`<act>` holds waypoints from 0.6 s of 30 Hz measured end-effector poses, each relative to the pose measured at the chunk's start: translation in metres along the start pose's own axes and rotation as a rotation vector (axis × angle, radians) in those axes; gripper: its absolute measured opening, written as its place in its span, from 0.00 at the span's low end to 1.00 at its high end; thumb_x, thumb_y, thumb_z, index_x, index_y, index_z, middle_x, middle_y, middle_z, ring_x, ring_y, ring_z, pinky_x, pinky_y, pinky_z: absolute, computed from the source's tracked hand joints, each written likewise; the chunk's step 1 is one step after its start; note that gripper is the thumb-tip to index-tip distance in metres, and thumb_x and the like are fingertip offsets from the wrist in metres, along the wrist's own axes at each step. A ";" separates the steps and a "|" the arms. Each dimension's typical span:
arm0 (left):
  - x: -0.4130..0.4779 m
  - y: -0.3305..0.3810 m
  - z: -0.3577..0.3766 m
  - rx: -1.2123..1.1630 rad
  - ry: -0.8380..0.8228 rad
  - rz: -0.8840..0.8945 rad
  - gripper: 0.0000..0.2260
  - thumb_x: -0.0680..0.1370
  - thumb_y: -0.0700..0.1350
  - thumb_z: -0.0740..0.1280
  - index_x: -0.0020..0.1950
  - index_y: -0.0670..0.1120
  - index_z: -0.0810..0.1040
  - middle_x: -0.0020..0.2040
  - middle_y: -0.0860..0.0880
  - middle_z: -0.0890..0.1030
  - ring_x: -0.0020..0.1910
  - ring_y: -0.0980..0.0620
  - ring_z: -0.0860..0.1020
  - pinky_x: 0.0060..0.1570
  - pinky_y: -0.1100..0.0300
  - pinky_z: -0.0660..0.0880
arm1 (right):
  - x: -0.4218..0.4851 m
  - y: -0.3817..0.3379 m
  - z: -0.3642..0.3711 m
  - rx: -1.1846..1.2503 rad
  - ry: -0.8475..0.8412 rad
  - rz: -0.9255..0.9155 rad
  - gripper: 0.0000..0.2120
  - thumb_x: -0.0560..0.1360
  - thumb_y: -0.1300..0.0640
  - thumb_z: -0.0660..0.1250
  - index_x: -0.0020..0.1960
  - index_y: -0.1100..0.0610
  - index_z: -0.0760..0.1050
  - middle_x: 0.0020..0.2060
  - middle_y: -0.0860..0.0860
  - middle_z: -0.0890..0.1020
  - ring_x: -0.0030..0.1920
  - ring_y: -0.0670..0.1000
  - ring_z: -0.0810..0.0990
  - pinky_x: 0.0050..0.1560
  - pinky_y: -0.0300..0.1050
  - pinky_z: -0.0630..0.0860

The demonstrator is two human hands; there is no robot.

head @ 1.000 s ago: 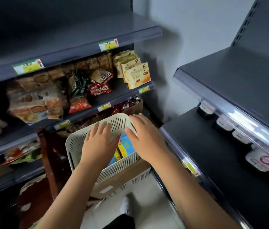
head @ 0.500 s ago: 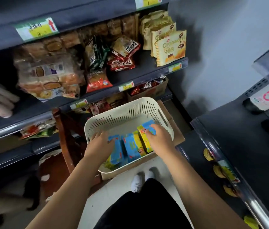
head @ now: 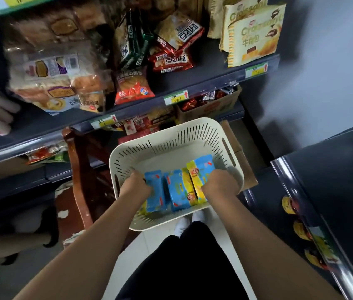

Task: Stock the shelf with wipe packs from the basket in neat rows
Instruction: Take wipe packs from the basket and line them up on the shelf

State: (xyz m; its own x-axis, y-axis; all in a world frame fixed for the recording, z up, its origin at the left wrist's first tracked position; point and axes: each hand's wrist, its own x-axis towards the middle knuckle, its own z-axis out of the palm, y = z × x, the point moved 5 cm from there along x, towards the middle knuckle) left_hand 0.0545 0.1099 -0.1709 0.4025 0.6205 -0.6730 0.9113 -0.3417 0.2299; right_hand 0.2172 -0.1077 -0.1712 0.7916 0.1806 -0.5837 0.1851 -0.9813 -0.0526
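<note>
Three blue-and-yellow wipe packs (head: pixel 180 187) are lying side by side in the cream slotted basket (head: pixel 171 139). They are being clamped from both ends: the left hand (head: pixel 135 187) and right hand (head: pixel 219 185) are closed on the outer packs. Even inward pressure is being called for, so the middle pack is lifted too.

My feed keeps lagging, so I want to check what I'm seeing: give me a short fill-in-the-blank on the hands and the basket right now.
1. Both hands are down inside the cream ____.
2. The left hand and the right hand sit at either end of a row of ____ wipe packs.
3. The packs are mostly ____ with yellow.
4. The basket rests in front of shelves stocked with ____.

Missing words: basket; three; blue; snacks
</note>
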 end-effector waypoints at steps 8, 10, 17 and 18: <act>0.007 0.004 0.019 -0.105 0.117 -0.043 0.33 0.70 0.46 0.80 0.68 0.44 0.66 0.52 0.44 0.80 0.53 0.40 0.81 0.45 0.53 0.74 | 0.004 -0.002 0.000 0.017 0.111 0.027 0.12 0.71 0.54 0.77 0.52 0.54 0.79 0.49 0.51 0.83 0.49 0.54 0.84 0.37 0.43 0.76; 0.009 0.007 0.020 -0.074 0.113 0.010 0.32 0.70 0.47 0.80 0.67 0.46 0.68 0.53 0.44 0.79 0.53 0.40 0.80 0.45 0.54 0.73 | 0.001 0.002 -0.003 0.098 0.183 -0.016 0.17 0.70 0.55 0.77 0.56 0.55 0.77 0.52 0.52 0.83 0.53 0.54 0.84 0.42 0.45 0.78; -0.008 0.014 -0.012 -0.118 0.082 0.040 0.16 0.70 0.46 0.79 0.53 0.45 0.78 0.46 0.44 0.81 0.43 0.44 0.78 0.40 0.56 0.71 | -0.027 0.017 -0.038 0.450 0.249 -0.281 0.15 0.69 0.59 0.76 0.55 0.55 0.77 0.43 0.51 0.82 0.45 0.56 0.80 0.37 0.42 0.66; -0.012 0.014 -0.021 -0.187 0.082 0.034 0.15 0.69 0.45 0.79 0.52 0.45 0.79 0.44 0.43 0.82 0.43 0.42 0.80 0.41 0.54 0.75 | -0.031 0.020 -0.047 0.500 0.228 -0.260 0.14 0.70 0.57 0.76 0.52 0.54 0.76 0.41 0.50 0.80 0.43 0.56 0.78 0.34 0.43 0.64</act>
State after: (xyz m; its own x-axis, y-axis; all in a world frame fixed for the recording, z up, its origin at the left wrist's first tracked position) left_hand 0.0641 0.1130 -0.1451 0.4322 0.6689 -0.6048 0.8942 -0.2311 0.3834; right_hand 0.2238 -0.1295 -0.1157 0.8722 0.3740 -0.3153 0.1369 -0.8054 -0.5767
